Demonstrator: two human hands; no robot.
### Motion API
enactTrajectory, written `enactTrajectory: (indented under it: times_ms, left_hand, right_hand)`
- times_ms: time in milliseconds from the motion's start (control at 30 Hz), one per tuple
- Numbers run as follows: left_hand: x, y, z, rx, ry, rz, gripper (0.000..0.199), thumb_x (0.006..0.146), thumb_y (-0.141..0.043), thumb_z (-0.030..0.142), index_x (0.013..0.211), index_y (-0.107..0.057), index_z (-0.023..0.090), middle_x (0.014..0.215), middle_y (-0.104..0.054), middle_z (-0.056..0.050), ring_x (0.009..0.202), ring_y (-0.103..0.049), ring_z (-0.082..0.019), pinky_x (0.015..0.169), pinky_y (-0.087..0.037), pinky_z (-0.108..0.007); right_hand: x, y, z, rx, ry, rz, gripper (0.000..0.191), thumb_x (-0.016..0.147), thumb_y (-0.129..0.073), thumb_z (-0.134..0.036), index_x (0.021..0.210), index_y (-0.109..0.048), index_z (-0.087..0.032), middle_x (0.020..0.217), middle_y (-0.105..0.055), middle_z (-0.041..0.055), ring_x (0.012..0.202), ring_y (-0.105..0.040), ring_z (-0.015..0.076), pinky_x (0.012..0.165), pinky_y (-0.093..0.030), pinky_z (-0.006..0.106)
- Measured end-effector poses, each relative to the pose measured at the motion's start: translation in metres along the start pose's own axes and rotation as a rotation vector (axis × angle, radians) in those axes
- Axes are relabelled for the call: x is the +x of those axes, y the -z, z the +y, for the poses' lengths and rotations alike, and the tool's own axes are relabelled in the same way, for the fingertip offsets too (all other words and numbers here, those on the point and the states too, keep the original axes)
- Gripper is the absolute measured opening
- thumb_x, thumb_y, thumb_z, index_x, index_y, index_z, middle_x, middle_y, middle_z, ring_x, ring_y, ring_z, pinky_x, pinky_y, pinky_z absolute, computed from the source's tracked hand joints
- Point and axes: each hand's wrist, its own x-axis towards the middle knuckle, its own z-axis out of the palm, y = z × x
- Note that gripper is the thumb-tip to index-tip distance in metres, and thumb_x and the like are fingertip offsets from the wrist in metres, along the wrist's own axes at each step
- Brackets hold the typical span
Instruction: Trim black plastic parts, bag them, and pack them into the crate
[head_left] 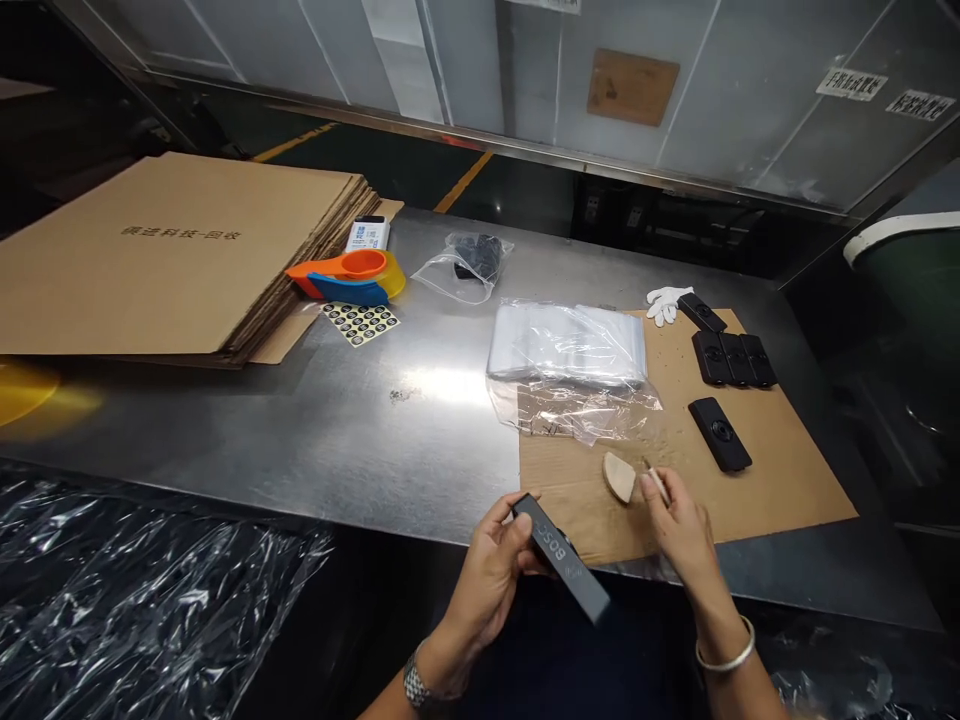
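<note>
A grey metal surface is partly covered, lower right of the frame, by a flat brown cardboard sheet. At lower centre, the left hand is closed round one end of a dark oblong lettered block. The right hand, beside a cream wedge-shaped piece, is pinched round a slim pale stick-like tool. The block is best kept steady, the tool lightly guided.

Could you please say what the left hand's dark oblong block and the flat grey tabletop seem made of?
Dark oblong block: matte plastic or perhaps coated metal, given its dull face.
Flat grey tabletop: probably satin steel, showing blurred glare.
</note>
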Motion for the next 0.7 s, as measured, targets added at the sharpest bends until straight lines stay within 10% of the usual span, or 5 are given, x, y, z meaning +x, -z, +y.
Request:
enactTrajectory:
  times_ms: [233,500,700]
  left_hand:
    - [0.012,0.003,-0.008,-0.156,0.173,0.294,0.023,0.085,-0.053,0.032,0.090,-0.053,0.010,0.066,-0.065,-0.010,0.054,-0.062,-0.013,0.051,-0.053,-0.022]
    - [0.007,-0.007,-0.033,-0.097,0.298,0.278,0.024,0.085,-0.053,0.033,0.093,-0.042,0.013,0.079,-0.069,-0.018,0.065,-0.068,-0.021,0.064,-0.055,-0.031]
    - [-0.004,-0.011,-0.032,-0.076,0.371,0.113,0.023,0.081,-0.057,0.027,0.088,-0.040,0.014,0.088,-0.068,-0.020,0.068,-0.069,-0.022,0.064,-0.053,-0.029]
  right_hand:
    - [0.033,0.000,0.050,-0.352,0.089,0.292,0.032,0.086,-0.038,-0.029,0.099,-0.059,-0.009,0.085,-0.055,0.0164,0.084,-0.048,0.0294,0.074,-0.039,0.042]
    - [0.056,-0.021,-0.034,-0.387,0.579,0.136,0.022,0.089,-0.044,-0.026,0.105,-0.058,-0.019,0.096,-0.056,0.0095,0.089,-0.048,0.0217,0.075,-0.041,0.031]
    - [0.091,-0.034,-0.076,-0.521,0.679,-0.047,0.013,0.079,-0.061,-0.024,0.089,-0.061,-0.015,0.090,-0.059,0.0112,0.087,-0.049,0.0248,0.074,-0.040,0.035]
